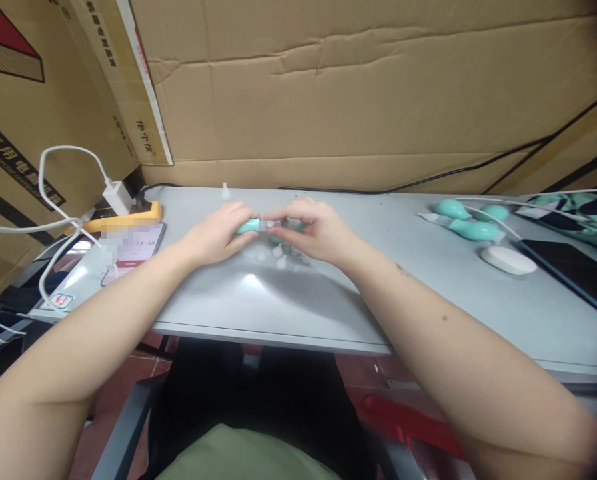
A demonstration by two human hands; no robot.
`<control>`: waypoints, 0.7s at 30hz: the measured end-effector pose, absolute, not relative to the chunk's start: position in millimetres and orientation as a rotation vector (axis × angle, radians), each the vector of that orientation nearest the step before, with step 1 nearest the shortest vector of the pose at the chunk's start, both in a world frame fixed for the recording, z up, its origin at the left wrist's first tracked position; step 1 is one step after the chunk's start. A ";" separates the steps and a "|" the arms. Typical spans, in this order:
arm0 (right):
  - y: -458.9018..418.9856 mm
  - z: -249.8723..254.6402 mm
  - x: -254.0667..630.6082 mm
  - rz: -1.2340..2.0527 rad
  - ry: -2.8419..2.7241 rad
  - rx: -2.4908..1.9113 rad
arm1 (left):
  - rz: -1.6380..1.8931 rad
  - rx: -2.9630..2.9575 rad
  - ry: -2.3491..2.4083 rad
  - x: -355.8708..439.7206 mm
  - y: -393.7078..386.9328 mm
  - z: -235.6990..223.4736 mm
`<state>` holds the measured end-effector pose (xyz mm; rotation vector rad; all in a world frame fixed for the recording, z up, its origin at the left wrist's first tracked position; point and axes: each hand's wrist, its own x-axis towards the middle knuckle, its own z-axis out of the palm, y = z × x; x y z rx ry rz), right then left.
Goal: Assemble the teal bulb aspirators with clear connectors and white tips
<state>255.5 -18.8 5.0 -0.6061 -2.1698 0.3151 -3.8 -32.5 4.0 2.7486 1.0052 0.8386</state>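
My left hand (223, 232) is closed round a teal bulb syringe (249, 227), held level just above the grey table. The end of the bulb points to the right. My right hand (314, 230) pinches a small translucent tip (270, 225) at that end with thumb and fingertips. Whether the tip is seated on the bulb or only touching it, I cannot tell. Several loose translucent tips (281, 261) lie under and in front of my right hand. Some teal shows behind its fingers, partly hidden. One more tip (225, 192) stands near the table's back edge.
Several teal bulbs (474, 229) lie at the right, beside a white mouse (508, 260) and a dark tablet (573, 270). At the left are a phone (137, 248), a yellow power strip (148, 213), a white charger (118, 197) and looping cables. Cardboard (378, 100) walls the back.
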 end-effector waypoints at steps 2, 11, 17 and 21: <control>-17.4 4.8 256.4 0.336 -2.159 -0.588 | 0.846 2.764 0.996 -3.5 -33.0 3.8; -24.2 11.8 252.9 0.616 -2.058 -0.668 | 0.889 2.740 1.021 0.0 -35.8 3.7; -24.3 8.6 250.8 0.663 -2.011 -0.682 | 0.902 2.732 0.994 -0.7 -33.7 0.5; -24.6 4.2 247.6 0.620 -1.953 -0.669 | 0.981 2.677 0.977 1.4 -33.8 -2.6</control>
